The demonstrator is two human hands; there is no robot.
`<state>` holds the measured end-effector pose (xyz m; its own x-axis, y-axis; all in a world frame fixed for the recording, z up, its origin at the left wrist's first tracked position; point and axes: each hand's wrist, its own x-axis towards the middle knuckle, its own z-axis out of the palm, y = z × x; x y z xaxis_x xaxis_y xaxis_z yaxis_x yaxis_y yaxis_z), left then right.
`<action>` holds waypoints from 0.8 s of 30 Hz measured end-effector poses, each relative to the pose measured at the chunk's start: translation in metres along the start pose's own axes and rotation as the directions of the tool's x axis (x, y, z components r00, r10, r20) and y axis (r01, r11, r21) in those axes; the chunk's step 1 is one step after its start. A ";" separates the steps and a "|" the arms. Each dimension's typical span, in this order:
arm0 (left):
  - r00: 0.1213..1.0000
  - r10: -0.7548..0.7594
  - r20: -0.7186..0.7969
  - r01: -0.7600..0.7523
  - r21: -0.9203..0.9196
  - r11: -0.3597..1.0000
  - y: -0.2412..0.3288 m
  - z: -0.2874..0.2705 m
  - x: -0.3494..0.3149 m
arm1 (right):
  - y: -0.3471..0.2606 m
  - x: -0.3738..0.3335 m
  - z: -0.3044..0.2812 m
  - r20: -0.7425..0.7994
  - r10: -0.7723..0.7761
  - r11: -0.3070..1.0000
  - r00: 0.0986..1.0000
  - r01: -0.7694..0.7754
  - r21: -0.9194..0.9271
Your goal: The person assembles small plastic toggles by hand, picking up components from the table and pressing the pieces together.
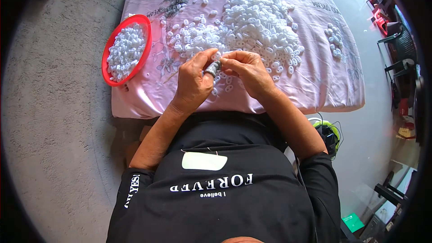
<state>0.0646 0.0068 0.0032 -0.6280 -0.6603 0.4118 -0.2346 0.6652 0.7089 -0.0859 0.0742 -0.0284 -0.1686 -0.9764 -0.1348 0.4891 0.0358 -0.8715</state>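
My left hand is closed in a pinch on a small white oval plastic piece with holes in it. A grey wrap shows between the two hands, seemingly round a left finger. My right hand is closed too, thumb and fingertips pressed together right beside that piece. What lies between the right fingertips is too small to make out. Both hands are over the near part of the cloth-covered table, just in front of a big heap of like white pieces. A few loose ones lie below the fingers.
A red round basin full of white pieces stands at the left edge of the pink flowered cloth. A small separate group of pieces lies on the right. Dark chairs stand at the far right, and a yellow-green object is beside my right elbow.
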 end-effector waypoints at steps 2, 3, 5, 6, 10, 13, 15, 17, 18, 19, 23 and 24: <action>0.999 0.041 -0.015 -0.041 0.016 0.999 -0.002 0.000 0.000 | -0.001 0.001 -0.002 0.019 0.006 1.000 1.000 -0.005 -0.026; 0.999 0.036 0.017 -0.037 0.035 0.999 0.000 -0.001 0.000 | -0.001 0.001 -0.003 0.035 0.011 0.999 0.999 -0.010 -0.048; 0.998 0.028 0.048 -0.030 0.052 0.998 0.002 -0.003 0.000 | -0.006 -0.001 -0.006 0.041 0.020 0.995 0.999 -0.015 -0.100; 0.997 0.040 0.064 -0.042 0.034 0.999 0.002 -0.004 0.000 | -0.007 -0.001 -0.006 0.045 0.024 0.989 0.999 -0.017 -0.149; 0.995 0.037 0.091 -0.039 0.025 0.999 0.001 -0.005 -0.001 | -0.004 -0.002 -0.005 0.048 0.006 0.992 0.999 0.000 -0.129; 0.994 0.057 0.097 -0.060 0.026 0.998 0.000 -0.006 -0.003 | -0.004 -0.002 -0.006 0.062 0.012 0.990 0.998 -0.004 -0.140; 0.994 0.056 0.097 -0.057 0.013 0.998 -0.001 -0.006 -0.003 | -0.004 -0.002 -0.009 0.085 0.019 0.989 0.996 -0.006 -0.149; 0.994 0.053 0.097 -0.053 -0.001 0.999 -0.001 -0.005 -0.002 | -0.007 -0.003 -0.009 0.074 0.032 0.988 0.997 -0.020 -0.155; 0.993 0.056 0.100 -0.055 -0.011 0.998 -0.002 -0.005 -0.002 | -0.007 -0.003 -0.009 0.064 0.039 0.987 0.997 -0.028 -0.160; 0.993 0.060 0.102 -0.058 -0.022 0.998 -0.003 -0.004 -0.002 | -0.007 -0.003 -0.009 0.065 0.041 0.986 0.997 -0.030 -0.162; 0.990 0.074 0.117 -0.074 -0.009 0.997 -0.003 -0.004 -0.003 | -0.005 0.000 -0.010 0.043 -0.025 0.990 0.999 0.030 -0.135; 0.991 0.057 0.125 -0.055 -0.017 0.998 -0.002 -0.004 -0.003 | -0.004 0.000 -0.010 0.033 -0.057 0.990 0.998 0.060 -0.125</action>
<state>0.0702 0.0061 0.0025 -0.7280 -0.5728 0.3766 -0.1871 0.6945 0.6947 -0.0964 0.0763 -0.0298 -0.1680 -0.9833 -0.0698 0.3677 0.0032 -0.9299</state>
